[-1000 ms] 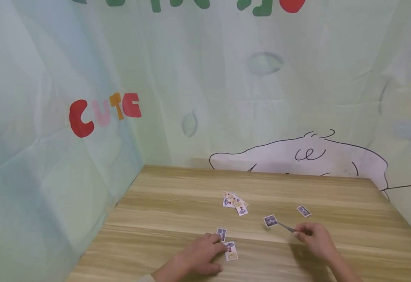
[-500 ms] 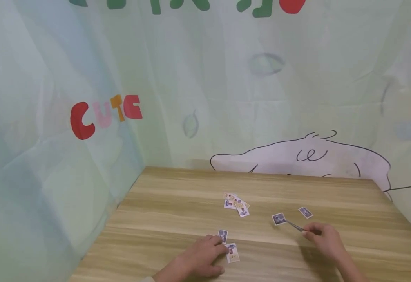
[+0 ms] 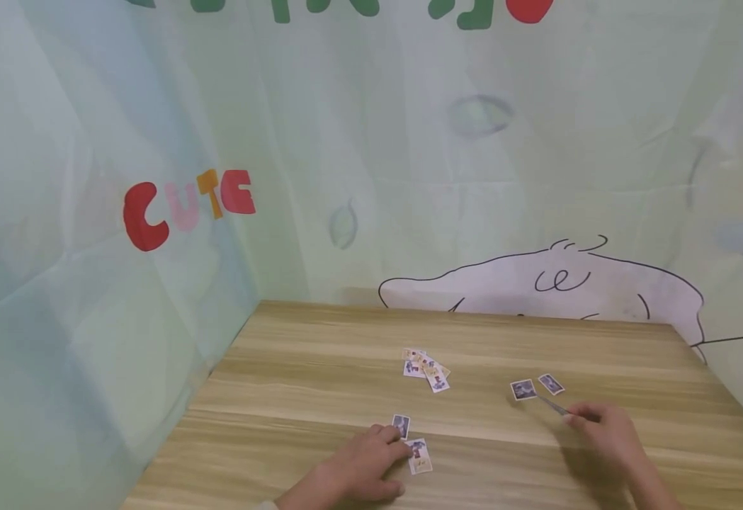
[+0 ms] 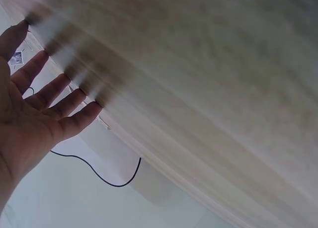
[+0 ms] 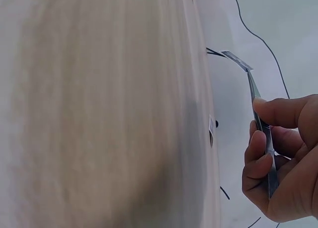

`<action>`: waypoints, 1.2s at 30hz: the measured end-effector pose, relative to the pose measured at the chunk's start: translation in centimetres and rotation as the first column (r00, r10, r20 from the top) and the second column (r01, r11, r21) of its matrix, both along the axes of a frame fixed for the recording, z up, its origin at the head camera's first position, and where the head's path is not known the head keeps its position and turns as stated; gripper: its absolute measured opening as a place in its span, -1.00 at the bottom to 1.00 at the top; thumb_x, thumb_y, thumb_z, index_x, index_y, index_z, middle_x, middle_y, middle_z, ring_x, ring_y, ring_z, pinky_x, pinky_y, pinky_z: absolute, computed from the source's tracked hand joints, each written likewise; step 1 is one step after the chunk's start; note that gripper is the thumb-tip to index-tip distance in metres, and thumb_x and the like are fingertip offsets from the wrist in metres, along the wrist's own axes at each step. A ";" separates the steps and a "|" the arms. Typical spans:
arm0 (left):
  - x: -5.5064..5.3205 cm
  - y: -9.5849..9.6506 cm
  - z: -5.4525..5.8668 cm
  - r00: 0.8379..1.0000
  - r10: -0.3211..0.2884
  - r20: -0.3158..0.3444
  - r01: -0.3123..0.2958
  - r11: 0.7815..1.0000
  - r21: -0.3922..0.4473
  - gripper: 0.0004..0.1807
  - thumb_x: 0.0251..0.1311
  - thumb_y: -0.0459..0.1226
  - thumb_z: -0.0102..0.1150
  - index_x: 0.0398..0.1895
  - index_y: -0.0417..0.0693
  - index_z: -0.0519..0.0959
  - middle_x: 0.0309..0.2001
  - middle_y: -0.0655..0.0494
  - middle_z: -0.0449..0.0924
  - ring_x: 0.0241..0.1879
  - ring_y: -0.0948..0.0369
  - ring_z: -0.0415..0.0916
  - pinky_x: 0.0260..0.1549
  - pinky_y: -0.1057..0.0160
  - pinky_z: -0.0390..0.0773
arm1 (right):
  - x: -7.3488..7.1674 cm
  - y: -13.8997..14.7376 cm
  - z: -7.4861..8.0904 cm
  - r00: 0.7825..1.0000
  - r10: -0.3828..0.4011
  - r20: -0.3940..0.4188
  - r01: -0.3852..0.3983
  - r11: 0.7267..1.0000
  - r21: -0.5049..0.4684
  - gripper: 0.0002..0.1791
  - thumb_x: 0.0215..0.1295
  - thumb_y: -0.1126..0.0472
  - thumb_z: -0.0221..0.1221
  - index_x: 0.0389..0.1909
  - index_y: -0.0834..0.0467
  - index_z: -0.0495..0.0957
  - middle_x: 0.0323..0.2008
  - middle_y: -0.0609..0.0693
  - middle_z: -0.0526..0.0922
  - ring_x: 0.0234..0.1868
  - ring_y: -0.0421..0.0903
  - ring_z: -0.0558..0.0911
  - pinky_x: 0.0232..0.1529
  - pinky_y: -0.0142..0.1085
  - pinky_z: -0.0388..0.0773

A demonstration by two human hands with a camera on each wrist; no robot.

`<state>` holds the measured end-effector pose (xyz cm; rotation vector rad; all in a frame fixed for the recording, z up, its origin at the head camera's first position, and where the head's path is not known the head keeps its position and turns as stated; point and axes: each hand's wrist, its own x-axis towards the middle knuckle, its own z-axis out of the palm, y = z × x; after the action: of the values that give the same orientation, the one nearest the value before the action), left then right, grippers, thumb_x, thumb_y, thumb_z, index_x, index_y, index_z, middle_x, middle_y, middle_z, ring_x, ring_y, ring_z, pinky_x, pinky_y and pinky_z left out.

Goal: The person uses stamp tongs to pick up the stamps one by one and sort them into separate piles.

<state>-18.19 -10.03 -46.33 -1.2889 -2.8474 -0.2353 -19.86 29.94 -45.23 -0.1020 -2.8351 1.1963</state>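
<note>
While the left hand (image 3: 367,466) lies toward the near edge of the wooden surface (image 3: 288,375), fingers spread and nearly straight with nothing in its grasp, its fingertips reach the edges of two small cards, a dark card (image 3: 400,423) and, nearer, a pale printed card (image 3: 420,459); how firmly they press, I cannot tell. Beyond these, toward the far edge, overlapping printed cards (image 3: 436,380) lie fanned out. Farther right, a second dark card (image 3: 523,389) hangs just above the surface, caught at its edge by the tips of the tweezers (image 3: 552,404). Just beside it, toward the right edge, a third dark card (image 3: 551,384) lies aslant. The right hand (image 3: 605,433) grips the tweezers, thumb and fingers curled round them.
</note>
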 end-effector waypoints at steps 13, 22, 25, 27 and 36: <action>0.1 0.2 0.0 1.000 0.012 0.007 -0.012 1.000 -0.012 -0.47 0.03 0.03 0.22 0.09 0.07 0.50 0.08 0.04 0.40 0.02 0.15 0.36 -0.02 0.16 0.43 | 0.0 1.8 0.6 0.999 -0.033 0.033 0.034 0.999 -0.042 -0.68 0.20 0.21 0.16 -0.17 0.41 0.55 -0.34 0.13 0.60 -0.38 -0.03 0.48 -0.42 -0.24 0.41; 0.1 0.1 -0.2 1.000 0.010 0.003 -0.010 1.000 -0.002 -0.48 0.02 0.02 0.23 0.07 0.05 0.51 0.07 0.02 0.41 0.02 0.13 0.37 0.00 0.15 0.42 | 0.1 2.6 0.4 0.997 -0.052 0.050 0.055 0.997 -0.061 -0.68 0.22 0.18 0.17 -0.20 0.41 0.55 -0.31 0.17 0.60 -0.38 -0.04 0.51 -0.42 -0.25 0.44; 0.1 0.1 -0.3 1.000 0.011 0.004 -0.011 1.000 -0.002 -0.48 0.02 0.02 0.23 0.07 0.04 0.51 0.06 0.02 0.42 0.02 0.12 0.37 -0.01 0.14 0.42 | 0.1 3.1 0.3 0.997 -0.059 0.051 0.061 0.997 -0.046 -0.68 0.21 0.17 0.17 -0.23 0.39 0.56 -0.34 0.14 0.60 -0.39 -0.05 0.50 -0.43 -0.25 0.41; 0.1 0.1 -0.3 1.000 0.011 0.010 -0.011 1.000 -0.002 -0.48 0.02 0.02 0.23 0.07 0.04 0.51 0.06 0.02 0.42 0.02 0.13 0.37 0.00 0.15 0.42 | 0.2 3.4 0.2 0.997 -0.064 0.053 0.066 0.997 -0.039 -0.68 0.20 0.16 0.18 -0.22 0.38 0.57 -0.36 0.10 0.60 -0.40 -0.07 0.49 -0.43 -0.26 0.40; 0.1 0.1 0.0 1.000 -0.007 0.006 0.007 1.000 0.008 -0.48 0.02 0.00 0.22 0.07 0.03 0.51 0.04 0.05 0.41 0.00 0.15 0.36 -0.01 0.18 0.42 | 0.2 4.9 -0.1 0.993 -0.085 0.086 0.090 0.994 -0.059 -0.62 0.21 0.12 0.16 -0.18 0.40 0.55 -0.44 0.02 0.55 -0.41 -0.07 0.45 -0.45 -0.25 0.38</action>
<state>-18.10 -9.95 -46.38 -1.2999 -2.8446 -0.2506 -19.71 34.86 -45.37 -0.2832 -2.8301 1.2920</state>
